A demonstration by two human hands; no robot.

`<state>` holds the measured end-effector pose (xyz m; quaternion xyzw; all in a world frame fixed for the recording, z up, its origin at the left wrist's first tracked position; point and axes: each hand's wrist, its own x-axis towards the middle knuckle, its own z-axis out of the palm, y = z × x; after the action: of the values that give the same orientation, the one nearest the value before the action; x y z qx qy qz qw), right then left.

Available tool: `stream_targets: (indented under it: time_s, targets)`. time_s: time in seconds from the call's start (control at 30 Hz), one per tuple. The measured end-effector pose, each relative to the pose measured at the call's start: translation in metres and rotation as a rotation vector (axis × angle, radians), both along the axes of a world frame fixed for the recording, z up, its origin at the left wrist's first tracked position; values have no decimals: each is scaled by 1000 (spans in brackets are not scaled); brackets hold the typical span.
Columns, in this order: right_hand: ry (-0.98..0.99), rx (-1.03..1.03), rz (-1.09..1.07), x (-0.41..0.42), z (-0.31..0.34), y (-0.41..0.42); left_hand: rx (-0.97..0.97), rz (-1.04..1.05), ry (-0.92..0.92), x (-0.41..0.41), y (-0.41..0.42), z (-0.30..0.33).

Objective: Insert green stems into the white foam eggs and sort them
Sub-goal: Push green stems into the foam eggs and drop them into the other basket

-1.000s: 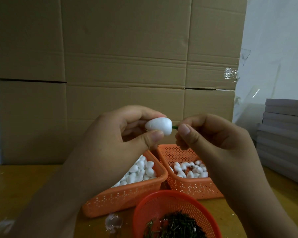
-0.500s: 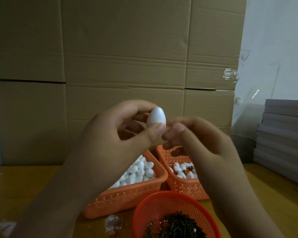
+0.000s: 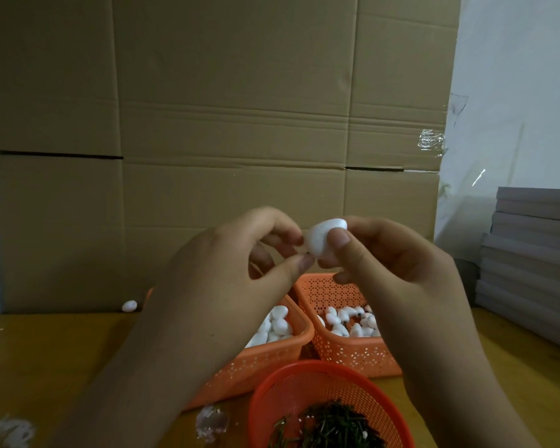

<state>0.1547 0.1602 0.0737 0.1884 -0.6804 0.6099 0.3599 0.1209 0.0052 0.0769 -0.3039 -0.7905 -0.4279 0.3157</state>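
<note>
A: What did the grip look like at that moment?

B: Both hands were raised above the baskets, meeting on one white foam egg [image 3: 323,238]. The right hand [image 3: 398,270] pinched it, thumb across the front and fingers curled behind. The left hand [image 3: 240,276] had its thumb tip and curled fingers pressed against the egg's left end, so both were closed on it.

A: And the egg itself?

B: Smooth, matte white, tilted with its narrower end up to the right. A tiny dark spot showed at its lower left, right by the left thumb. I couldn't tell whether that was a stem.

A: What lay beneath?

B: Two orange perforated baskets stood side by side toward the far edge of the surface [image 3: 46,367]. The left basket [image 3: 256,367] held plain white eggs [image 3: 277,324]. The right basket [image 3: 353,354] held eggs with dark tips [image 3: 346,318]. Nearer, at the near edge, a round red basket [image 3: 291,389] held a heap of dark green stems [image 3: 333,425].

A: Anything else?

B: A stray egg [image 3: 129,306] lay at the far left edge against the cardboard wall [image 3: 240,108]. Some white scraps [image 3: 10,431] sat at the near left corner, and a stack of grey boards [image 3: 530,260] stood at the right.
</note>
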Motion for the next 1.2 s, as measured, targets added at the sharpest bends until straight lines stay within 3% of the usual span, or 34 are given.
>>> stream_targets:
  time_s: [0.27, 0.9, 1.2]
  targets:
    - [17, -66, -12, -1, -1, -2, 32, -77, -66, 1, 3, 0]
    - [33, 52, -101, -2, -2, -1, 21, 45, -10, -2, 3, -2]
    - [37, 35, -37, 2, 2, -2, -22, 91, 30, 8, -2, 3]
